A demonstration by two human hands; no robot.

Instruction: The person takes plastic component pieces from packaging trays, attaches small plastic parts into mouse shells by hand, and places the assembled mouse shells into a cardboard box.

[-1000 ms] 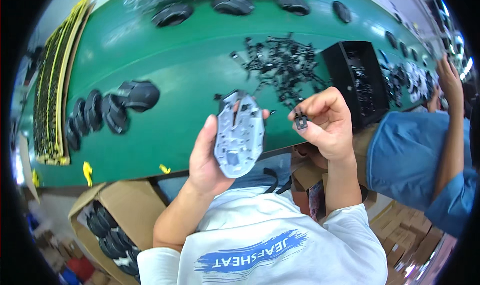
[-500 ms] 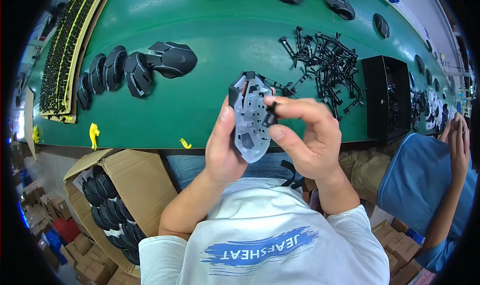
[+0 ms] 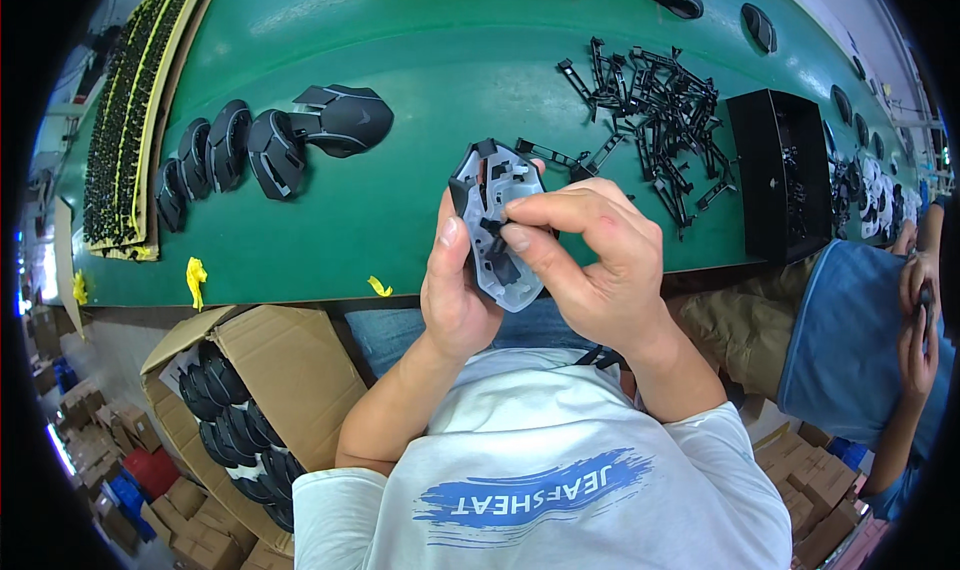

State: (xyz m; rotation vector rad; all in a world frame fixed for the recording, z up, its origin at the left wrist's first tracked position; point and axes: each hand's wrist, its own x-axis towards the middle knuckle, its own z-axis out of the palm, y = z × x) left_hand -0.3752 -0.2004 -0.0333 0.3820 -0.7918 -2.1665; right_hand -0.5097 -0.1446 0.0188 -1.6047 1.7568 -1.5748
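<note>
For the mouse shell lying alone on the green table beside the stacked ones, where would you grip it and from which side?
Grip the mouse shell across its two long flanks, coming from above. It lies dome-up and apart from the stacked shells, so both sides look free, while the rounded top offers little purchase.

Left hand [image 3: 455, 290] gripping mouse shell [image 3: 497, 220], right hand [image 3: 585, 255] pinching small black part [image 3: 492, 226] into it

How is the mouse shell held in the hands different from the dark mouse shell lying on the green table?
The held mouse shell is light grey, showing its ribbed inside, gripped by the left hand; the right hand presses a small black part into it. The table mouse shell is black, outer side up, untouched. Both share a similar outline.
</note>
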